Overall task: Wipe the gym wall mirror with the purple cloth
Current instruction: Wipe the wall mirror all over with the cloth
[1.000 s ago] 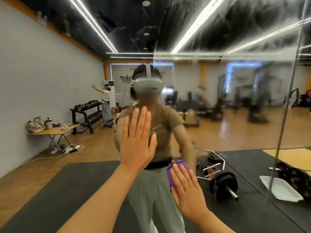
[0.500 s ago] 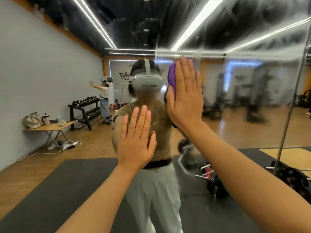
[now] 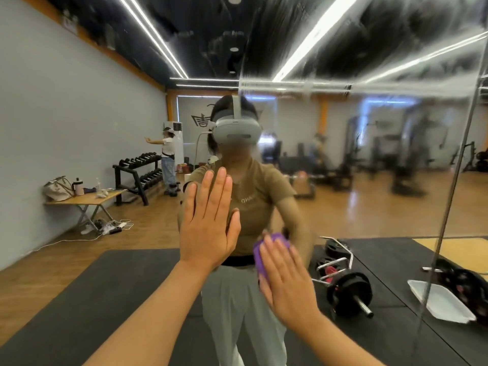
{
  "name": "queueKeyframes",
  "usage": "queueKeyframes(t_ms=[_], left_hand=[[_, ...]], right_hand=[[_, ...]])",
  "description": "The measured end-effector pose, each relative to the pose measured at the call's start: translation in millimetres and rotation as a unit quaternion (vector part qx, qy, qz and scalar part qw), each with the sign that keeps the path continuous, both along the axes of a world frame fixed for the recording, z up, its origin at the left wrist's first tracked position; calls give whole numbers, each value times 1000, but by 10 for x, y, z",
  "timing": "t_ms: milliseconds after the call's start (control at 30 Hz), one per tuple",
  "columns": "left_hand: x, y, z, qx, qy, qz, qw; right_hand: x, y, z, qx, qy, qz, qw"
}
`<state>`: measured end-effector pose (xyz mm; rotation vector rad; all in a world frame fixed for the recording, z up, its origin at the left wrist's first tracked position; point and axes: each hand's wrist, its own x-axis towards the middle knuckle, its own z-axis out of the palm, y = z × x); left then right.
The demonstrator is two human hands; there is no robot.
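Purple cloth (image 3: pixel 266 256) lies flat on the mirror (image 3: pixel 369 159), low and right of centre, pressed there under the right hand (image 3: pixel 286 282), fingers straight and together. The left hand (image 3: pixel 208 228) rests beside it, higher, palm flat on the glass, fingers straight. Reflected behind: a barbell (image 3: pixel 351 290).

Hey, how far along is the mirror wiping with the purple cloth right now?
Partly done, at a guess. The mirror looks clear left of a vertical line above the head, while streaks and haze cover the glass right of it. In hand: the right hand presses the purple cloth flat on the glass low down, and the left hand braces flat beside it. Left: the hazy right and upper area.
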<state>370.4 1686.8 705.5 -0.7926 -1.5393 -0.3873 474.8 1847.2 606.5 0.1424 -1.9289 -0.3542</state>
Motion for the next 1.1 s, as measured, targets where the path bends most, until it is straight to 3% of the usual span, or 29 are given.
queueKeyframes(t_ms=[167, 267, 367, 567, 667, 767, 1000, 1100], left_hand=[[-15, -6, -7, -5, -4, 23, 1000], [-2, 1, -4, -7, 0, 24, 1000], [-8, -10, 7, -8, -5, 27, 1000], [65, 2, 21, -8, -17, 29, 999], [193, 76, 23, 17, -45, 25, 999], [336, 170, 0, 39, -95, 17, 995], [430, 264, -74, 48, -134, 6, 990], [437, 262, -77, 50, -133, 3, 990]], right_hand=[[-60, 16, 1671, -143, 115, -1, 983], [-83, 85, 1910, -149, 140, 12, 979], [-79, 91, 1370, -141, 141, 23, 980], [99, 290, -659, -4, -40, -35, 999], [163, 392, -810, 1, -64, -46, 997], [169, 372, -444, 6, -36, -12, 999], [6, 228, 1286, -107, 80, 36, 990], [-37, 216, 1484, -128, 101, 42, 986]])
